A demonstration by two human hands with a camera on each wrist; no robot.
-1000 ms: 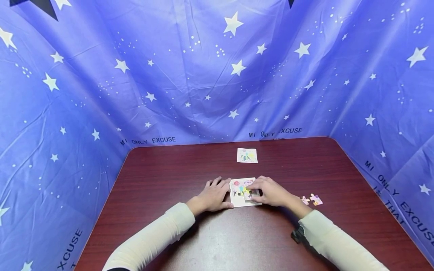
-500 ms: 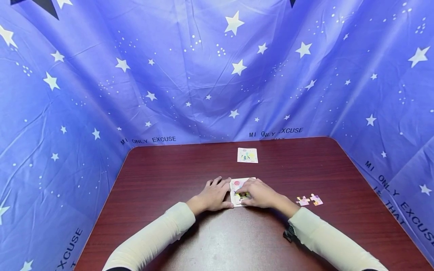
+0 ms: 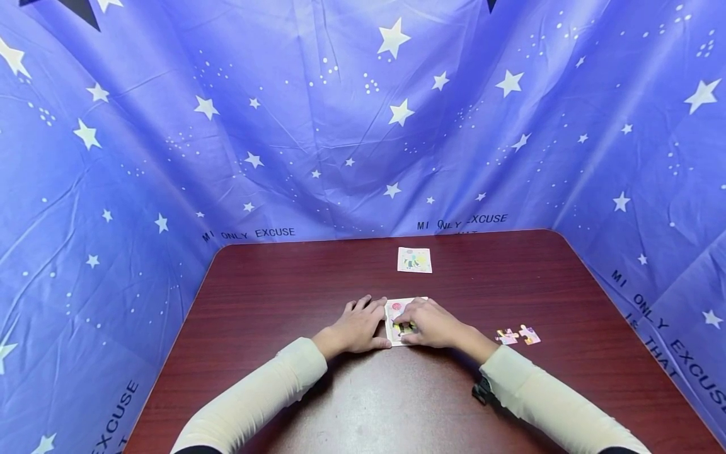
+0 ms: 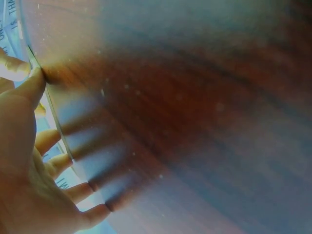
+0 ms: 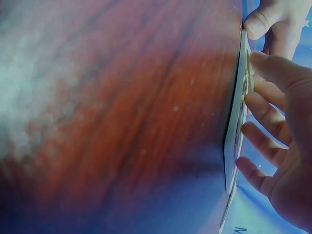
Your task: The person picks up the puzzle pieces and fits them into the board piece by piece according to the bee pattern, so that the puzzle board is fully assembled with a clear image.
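Puzzle (image 3: 396, 308), probably light, stiff and best held by its edges, lies on the desk (image 3: 272, 284), touching the spread left hand (image 3: 357, 326), under the right hand (image 3: 435, 325), whose pinching I cannot tell.

The red-brown, wood-grained table (image 3: 272, 277) is rounded at its far corners and enclosed beyond its far, left and right edges by creased blue cloth (image 3: 317, 135). White stars (image 3: 394, 38) are printed across it, with black lettering (image 3: 275, 232) lower down. Glare (image 3: 371, 403) is reflected toward the table's near edge.
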